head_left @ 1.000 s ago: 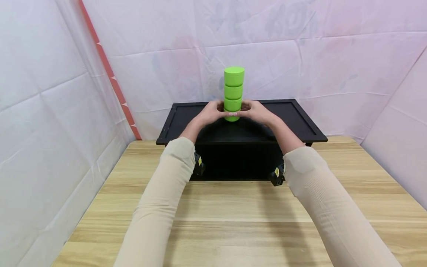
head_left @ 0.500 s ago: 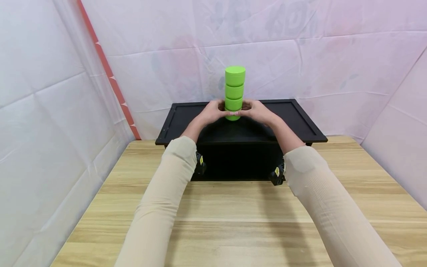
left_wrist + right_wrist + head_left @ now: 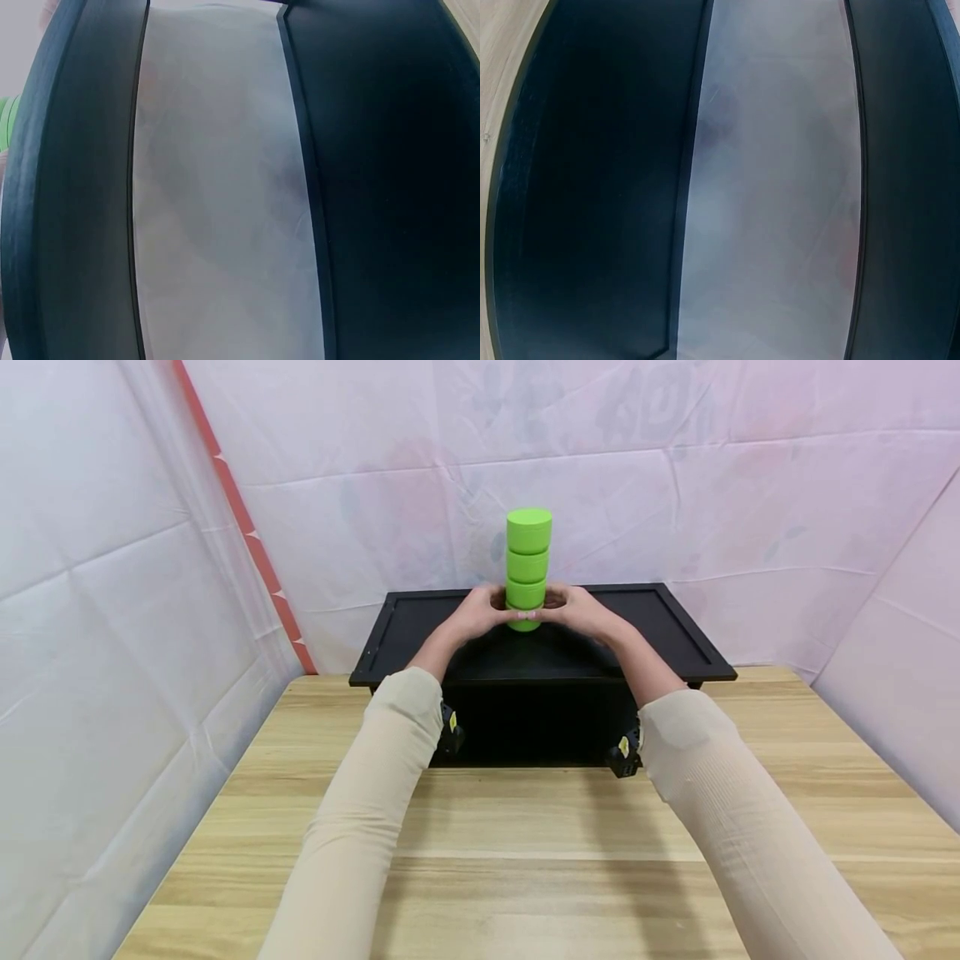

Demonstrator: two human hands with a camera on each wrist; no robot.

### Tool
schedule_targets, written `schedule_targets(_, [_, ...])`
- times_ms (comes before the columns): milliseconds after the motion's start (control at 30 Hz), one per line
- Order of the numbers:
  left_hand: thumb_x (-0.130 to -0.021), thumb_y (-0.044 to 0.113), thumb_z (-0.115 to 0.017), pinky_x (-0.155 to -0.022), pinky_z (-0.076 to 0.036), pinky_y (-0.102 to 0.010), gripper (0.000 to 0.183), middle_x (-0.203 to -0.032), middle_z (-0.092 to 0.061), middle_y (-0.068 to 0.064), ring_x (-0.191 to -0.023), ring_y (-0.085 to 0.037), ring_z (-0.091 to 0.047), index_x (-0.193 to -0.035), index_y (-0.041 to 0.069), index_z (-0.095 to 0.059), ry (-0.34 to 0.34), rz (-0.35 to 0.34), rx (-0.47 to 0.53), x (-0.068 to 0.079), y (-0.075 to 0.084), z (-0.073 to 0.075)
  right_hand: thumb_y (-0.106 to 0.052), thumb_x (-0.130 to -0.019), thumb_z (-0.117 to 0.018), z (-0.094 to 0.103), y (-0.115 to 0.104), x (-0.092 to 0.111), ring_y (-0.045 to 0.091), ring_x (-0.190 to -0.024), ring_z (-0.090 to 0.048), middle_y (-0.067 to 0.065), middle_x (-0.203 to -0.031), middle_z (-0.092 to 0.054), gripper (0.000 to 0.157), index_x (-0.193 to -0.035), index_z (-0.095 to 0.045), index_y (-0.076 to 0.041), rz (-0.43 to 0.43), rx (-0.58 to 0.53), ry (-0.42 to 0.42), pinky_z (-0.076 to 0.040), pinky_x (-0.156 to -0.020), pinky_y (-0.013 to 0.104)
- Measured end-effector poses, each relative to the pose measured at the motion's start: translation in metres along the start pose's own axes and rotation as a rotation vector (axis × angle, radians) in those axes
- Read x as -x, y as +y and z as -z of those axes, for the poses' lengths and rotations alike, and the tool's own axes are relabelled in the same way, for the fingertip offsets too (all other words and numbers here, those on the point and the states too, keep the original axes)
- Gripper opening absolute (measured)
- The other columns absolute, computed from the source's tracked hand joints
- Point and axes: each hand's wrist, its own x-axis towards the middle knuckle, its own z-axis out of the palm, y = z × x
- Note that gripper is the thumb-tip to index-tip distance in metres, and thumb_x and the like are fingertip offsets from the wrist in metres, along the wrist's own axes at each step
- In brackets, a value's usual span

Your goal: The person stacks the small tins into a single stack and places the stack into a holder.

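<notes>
A tall, upright stack of bright green, tapered, cup-like pieces [image 3: 528,539] stands at the middle of a black raised stand [image 3: 637,627] in the head view. My left hand [image 3: 476,612] grips the bottom of the stack from the left. From the other side, my right hand [image 3: 583,612] grips the same part. The two thumbs meet in front, while the other fingers curl behind and are partly hidden. Only a sliver of the green stack [image 3: 7,120] shows at the edge of the left wrist view; the right wrist view shows just the stand.
The black stand has a raised rim and an open dark space [image 3: 532,722] beneath its top. It rests at the back of a wooden table [image 3: 525,860]. White sheeting [image 3: 337,427] hangs behind and on both sides, with a red strip [image 3: 243,514] at the left.
Between one second and half a second ago, the green stack and my left hand shifted very slightly to the right. Since then nothing has visibly moved.
</notes>
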Motion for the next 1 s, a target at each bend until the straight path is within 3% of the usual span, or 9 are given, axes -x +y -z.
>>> schedule_targets(567, [-0.088, 0.020, -0.064, -0.088, -0.043, -0.028, 0.051, -0.123, -0.052, -0.012, -0.111, -0.020, -0.050, -0.131, 0.001, -0.045, -0.010, 0.030, -0.013, 0.005, 0.001, 0.001, -0.021, -0.090, -0.062, 0.000, 0.000, 0.006, 0.026, -0.121, -0.041, 0.015, -0.133, -0.043, 0.059, -0.139, -0.035, -0.003, -0.004, -0.011, 0.011, -0.036, -0.098, 0.040])
schedule_targets(833, [-0.090, 0.031, -0.060, -0.093, -0.040, -0.031, 0.057, -0.131, -0.048, -0.010, -0.118, -0.019, -0.045, -0.136, 0.003, -0.040, 0.027, 0.100, -0.173, 0.020, 0.003, 0.009, -0.029, -0.090, -0.060, 0.008, -0.005, 0.024, 0.029, -0.122, -0.040, 0.015, -0.135, -0.041, 0.060, -0.139, -0.035, -0.003, -0.063, 0.096, 0.021, -0.034, -0.098, 0.047])
schedule_targets(1000, [-0.092, 0.037, -0.056, -0.095, -0.039, -0.034, 0.057, -0.133, -0.046, -0.007, -0.120, -0.018, -0.043, -0.137, 0.006, -0.040, 0.099, 0.108, -0.297, 0.043, 0.006, 0.012, -0.032, -0.090, -0.060, 0.011, -0.005, 0.043, 0.027, -0.121, -0.042, 0.013, -0.135, -0.043, 0.060, -0.138, -0.037, -0.004, -0.053, 0.154, 0.054, -0.036, -0.097, 0.045])
